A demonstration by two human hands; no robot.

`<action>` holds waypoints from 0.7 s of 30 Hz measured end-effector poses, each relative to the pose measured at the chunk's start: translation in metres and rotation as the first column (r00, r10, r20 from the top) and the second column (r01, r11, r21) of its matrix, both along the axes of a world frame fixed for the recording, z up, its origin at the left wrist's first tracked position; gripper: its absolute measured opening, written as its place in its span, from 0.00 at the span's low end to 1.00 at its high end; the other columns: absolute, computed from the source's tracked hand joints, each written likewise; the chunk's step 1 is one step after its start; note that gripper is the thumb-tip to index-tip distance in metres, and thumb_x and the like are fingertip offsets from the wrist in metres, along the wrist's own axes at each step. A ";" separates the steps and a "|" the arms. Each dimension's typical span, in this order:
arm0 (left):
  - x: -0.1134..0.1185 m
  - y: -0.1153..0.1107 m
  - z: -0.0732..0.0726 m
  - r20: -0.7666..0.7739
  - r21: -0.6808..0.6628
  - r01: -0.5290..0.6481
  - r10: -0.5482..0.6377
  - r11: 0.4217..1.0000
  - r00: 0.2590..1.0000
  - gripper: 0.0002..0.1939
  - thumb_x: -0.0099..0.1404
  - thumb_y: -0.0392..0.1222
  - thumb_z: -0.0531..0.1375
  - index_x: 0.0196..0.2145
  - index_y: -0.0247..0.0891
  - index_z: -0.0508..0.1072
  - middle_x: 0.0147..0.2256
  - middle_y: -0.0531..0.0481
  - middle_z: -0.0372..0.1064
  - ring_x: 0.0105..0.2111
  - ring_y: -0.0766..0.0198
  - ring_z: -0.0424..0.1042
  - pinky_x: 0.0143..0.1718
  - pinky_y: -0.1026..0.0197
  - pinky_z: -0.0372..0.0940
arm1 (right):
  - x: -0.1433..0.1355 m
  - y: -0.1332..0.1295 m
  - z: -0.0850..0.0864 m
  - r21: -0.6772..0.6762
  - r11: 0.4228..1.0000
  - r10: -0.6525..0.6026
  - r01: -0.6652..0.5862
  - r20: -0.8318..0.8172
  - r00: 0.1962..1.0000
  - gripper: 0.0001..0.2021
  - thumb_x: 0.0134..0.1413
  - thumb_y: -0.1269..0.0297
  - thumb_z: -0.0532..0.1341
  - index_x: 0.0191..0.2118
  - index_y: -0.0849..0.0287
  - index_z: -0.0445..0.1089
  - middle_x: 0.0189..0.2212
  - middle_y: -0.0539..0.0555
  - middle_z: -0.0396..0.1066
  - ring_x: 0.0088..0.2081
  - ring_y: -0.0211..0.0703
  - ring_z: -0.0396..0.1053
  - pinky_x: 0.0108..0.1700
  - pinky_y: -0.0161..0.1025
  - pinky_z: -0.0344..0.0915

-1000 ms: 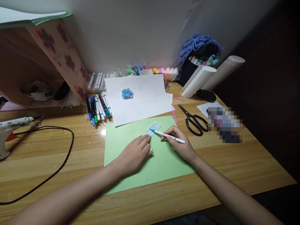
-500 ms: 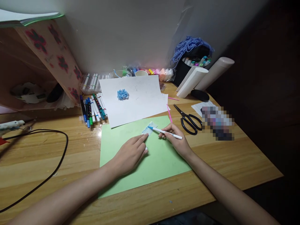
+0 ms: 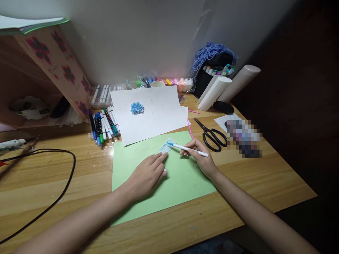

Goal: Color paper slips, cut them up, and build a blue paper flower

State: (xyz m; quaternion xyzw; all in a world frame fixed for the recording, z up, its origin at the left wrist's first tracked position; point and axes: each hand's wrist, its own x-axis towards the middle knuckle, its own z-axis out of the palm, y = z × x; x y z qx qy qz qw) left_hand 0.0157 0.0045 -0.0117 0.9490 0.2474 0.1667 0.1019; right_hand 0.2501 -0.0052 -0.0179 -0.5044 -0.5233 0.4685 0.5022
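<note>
My right hand (image 3: 200, 157) holds a white marker (image 3: 188, 149) in a writing grip, its blue tip touching a small piece of paper (image 3: 165, 146) with light blue marks. This piece lies on a green sheet of paper (image 3: 148, 208). Two outstretched fingers of my left hand (image 3: 148, 174) press on the near edge of the small piece. A small white cap-like thing (image 3: 165, 170) pokes out between that hand's thumb and curled fingers; most of it is hidden.
Beyond the green sheet, a white sheet (image 3: 159, 113) carries a blue shredded pile (image 3: 137, 108). Black-handled scissors (image 3: 212, 135) lie to the right. Several markers (image 3: 103, 123) are at the left, near a black cable (image 3: 72, 169). White cylinders (image 3: 215, 93) stand at the back right.
The marker tip shifts slightly over the small paper, and the marker's back end tips a little to the right. The left hand keeps pressing; the whole view shifts slightly.
</note>
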 end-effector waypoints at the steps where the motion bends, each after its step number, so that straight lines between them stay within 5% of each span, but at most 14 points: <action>1: 0.000 0.000 0.000 -0.005 0.014 0.005 -0.005 1.000 1.000 0.12 0.70 0.40 0.48 0.37 0.31 0.68 0.55 0.36 0.64 0.56 0.50 0.63 0.53 0.47 0.65 | 0.000 -0.001 0.001 -0.011 0.999 0.049 -0.049 -0.003 0.999 0.08 0.56 0.58 0.60 0.34 0.57 0.65 0.28 0.52 0.74 0.33 0.42 0.72 0.37 0.40 0.68; 7: 0.002 -0.001 -0.002 -0.028 0.039 0.001 0.000 0.999 1.000 0.12 0.70 0.41 0.49 0.38 0.31 0.70 0.53 0.37 0.66 0.55 0.48 0.64 0.53 0.47 0.65 | -0.002 -0.003 0.004 -0.086 0.978 0.198 -0.192 0.058 0.979 0.09 0.57 0.58 0.60 0.35 0.58 0.65 0.31 0.55 0.77 0.37 0.44 0.74 0.41 0.41 0.66; 21: 0.002 -0.001 0.001 -0.065 0.039 -0.001 0.004 0.999 0.998 0.12 0.70 0.41 0.49 0.38 0.32 0.70 0.53 0.38 0.67 0.55 0.48 0.63 0.52 0.46 0.65 | 0.005 0.006 0.002 -0.068 0.998 -0.007 0.011 0.057 0.998 0.07 0.55 0.61 0.60 0.33 0.58 0.65 0.28 0.53 0.76 0.32 0.43 0.73 0.37 0.40 0.66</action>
